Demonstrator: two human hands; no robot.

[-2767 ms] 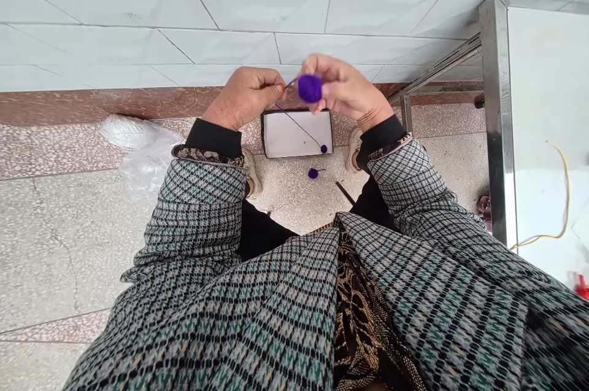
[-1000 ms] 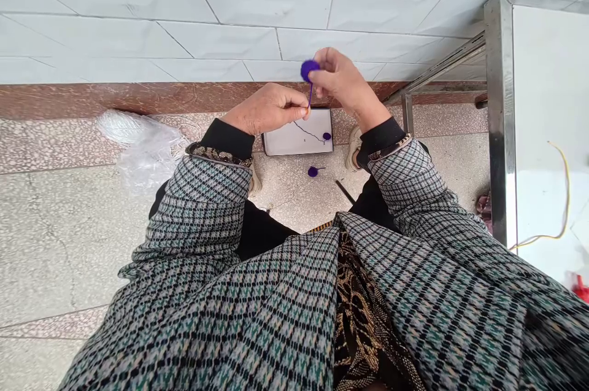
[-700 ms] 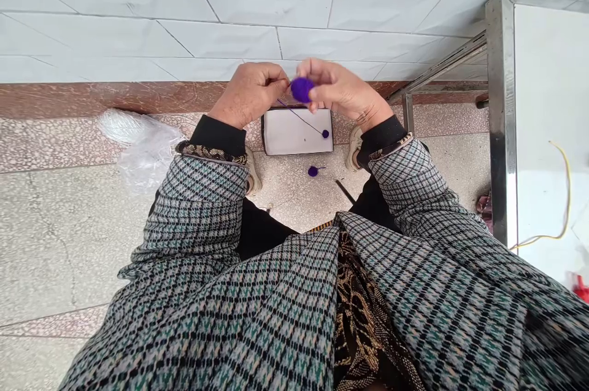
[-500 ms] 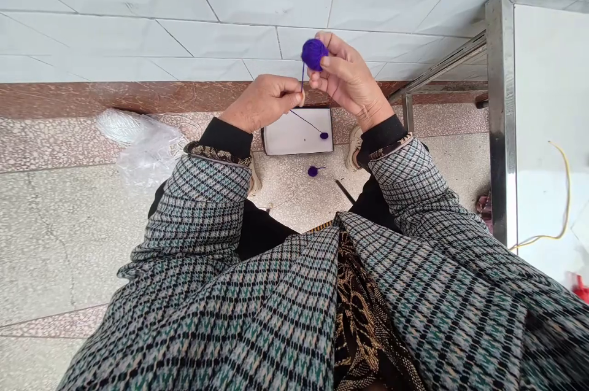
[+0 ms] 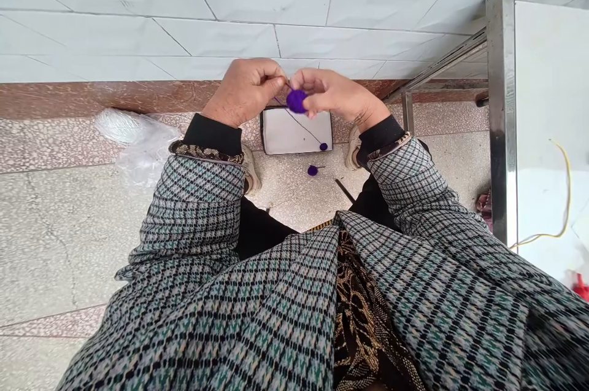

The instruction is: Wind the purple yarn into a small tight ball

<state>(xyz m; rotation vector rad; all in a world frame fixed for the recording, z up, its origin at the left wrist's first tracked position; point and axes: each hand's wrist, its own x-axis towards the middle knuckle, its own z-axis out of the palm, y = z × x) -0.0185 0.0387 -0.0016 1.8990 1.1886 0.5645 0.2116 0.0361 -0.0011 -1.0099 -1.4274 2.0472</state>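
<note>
The person's left hand (image 5: 243, 93) and right hand (image 5: 337, 95) are raised close together above the knees, in front of a white tiled wall (image 5: 221, 23). Between them sits a small purple yarn ball (image 5: 296, 101), just below the fingertips of both hands. The right hand is curled inward, its fingers (image 5: 307, 85) closed around the ball from above and the side. The left hand is nearly closed, thumb and forefinger pinched on a thin purple strand (image 5: 288, 83) at the top of the ball; the exact grip is partly hidden.

A second purple strand (image 5: 304, 129) runs down from the ball across a white box (image 5: 280, 133) on the floor, ending at a smaller purple ball (image 5: 323, 147) that rests on the box's lower right corner. Just below the box, on the speckled stone floor (image 5: 69, 237), lies another small purple ball (image 5: 313, 170) with a short stem, and a dark stick (image 5: 345, 191) lies to its right.

A crumpled clear plastic bag (image 5: 142, 148) lies to the left, and a steel table leg (image 5: 501, 115) stands to the right.
</note>
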